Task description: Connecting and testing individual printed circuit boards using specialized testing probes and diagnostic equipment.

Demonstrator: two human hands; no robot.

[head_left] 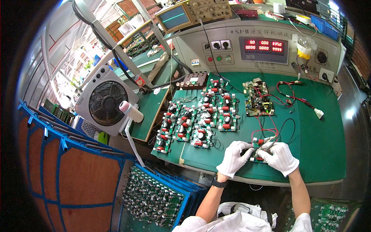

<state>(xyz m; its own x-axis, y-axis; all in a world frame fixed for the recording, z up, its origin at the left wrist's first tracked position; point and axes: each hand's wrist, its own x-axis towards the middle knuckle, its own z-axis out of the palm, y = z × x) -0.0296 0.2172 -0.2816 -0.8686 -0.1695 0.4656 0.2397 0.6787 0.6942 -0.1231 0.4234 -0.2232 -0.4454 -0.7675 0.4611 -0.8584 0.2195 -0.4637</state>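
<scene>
A small green circuit board (255,158) with red and white parts lies near the bench's front edge, between my white-gloved hands. My left hand (234,158) is closed at its left side, thumb and fingers pinching the board's edge. Over the board's right side, my right hand (281,157) is closed around a grey test lead (268,144), whose tip is hidden by the fingers. Red wires (264,130) run from this board up to a larger populated circuit board (259,97) behind it. A black cable (289,123) loops in from the right.
Several similar boards (201,120) stand in rows left of my hands. Behind are a test panel (247,46) with red digits and an oscilloscope (176,19). A connector lead (318,113) lies right. Left are a fan (108,102) and a blue-framed board rack (185,197).
</scene>
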